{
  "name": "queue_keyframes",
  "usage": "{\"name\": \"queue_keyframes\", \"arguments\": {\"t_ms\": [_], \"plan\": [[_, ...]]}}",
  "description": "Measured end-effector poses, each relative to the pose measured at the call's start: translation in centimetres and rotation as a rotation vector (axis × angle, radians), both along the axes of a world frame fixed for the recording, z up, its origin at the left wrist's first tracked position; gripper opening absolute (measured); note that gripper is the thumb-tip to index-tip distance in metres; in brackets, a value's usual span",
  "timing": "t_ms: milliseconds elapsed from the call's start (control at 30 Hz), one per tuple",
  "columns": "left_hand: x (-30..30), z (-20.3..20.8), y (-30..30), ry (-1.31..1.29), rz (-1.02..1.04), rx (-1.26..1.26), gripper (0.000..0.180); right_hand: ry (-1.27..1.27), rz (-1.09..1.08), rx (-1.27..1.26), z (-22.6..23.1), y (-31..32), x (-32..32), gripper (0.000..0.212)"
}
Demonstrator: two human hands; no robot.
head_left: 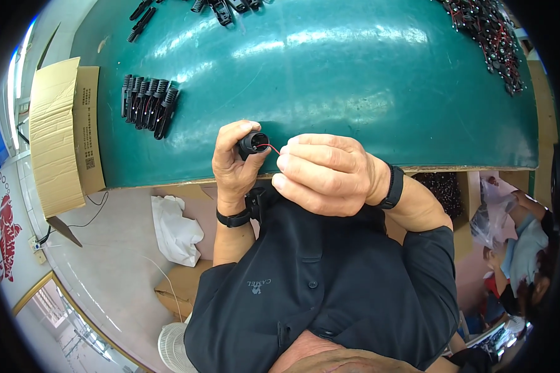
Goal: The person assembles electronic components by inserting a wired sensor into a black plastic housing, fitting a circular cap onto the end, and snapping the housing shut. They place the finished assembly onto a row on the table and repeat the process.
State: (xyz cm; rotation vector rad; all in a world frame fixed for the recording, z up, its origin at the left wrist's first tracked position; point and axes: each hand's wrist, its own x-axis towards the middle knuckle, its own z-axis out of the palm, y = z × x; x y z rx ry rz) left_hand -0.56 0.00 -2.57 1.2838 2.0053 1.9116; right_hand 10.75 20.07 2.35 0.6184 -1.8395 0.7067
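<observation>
Close to the front edge of the green table (292, 93), my left hand (231, 163) grips a black hollow cylindrical housing (252, 143), its round opening tilted toward my right hand. A thin red wire (270, 146) comes out of that opening. My right hand (330, 171) has its fingertips pinched at the wire's other end; whatever lies between them is hidden. A row of several black handle-like parts with ribbed ends (148, 102) and bits of red wire lies to the left on the table.
An open cardboard box (62, 137) stands at the table's left edge. Black parts with red wires are heaped (488, 40) at the far right, and more black pieces (221, 9) lie at the far edge. Another person (522, 255) is at the lower right. A white fan (173, 345) stands below left.
</observation>
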Motion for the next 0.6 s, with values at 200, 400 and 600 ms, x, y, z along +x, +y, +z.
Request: {"name": "queue_keyframes", "arguments": {"t_ms": [200, 400, 600], "plan": [[-0.04, 0.12, 0.00, 0.005, -0.025, 0.012, 0.057, 0.012, 0.006, 0.013, -0.12, -0.02, 0.10, 0.025], [0.03, 0.02, -0.01, 0.020, -0.018, -0.004, 0.057, 0.018, -0.015, 0.006, -0.12, 0.13, 0.13, 0.025], [0.09, -0.09, -0.08, -0.010, -0.014, -0.005, 0.056, 0.026, -0.027, 0.002, -0.36, -0.04, -0.05, 0.024]]}}
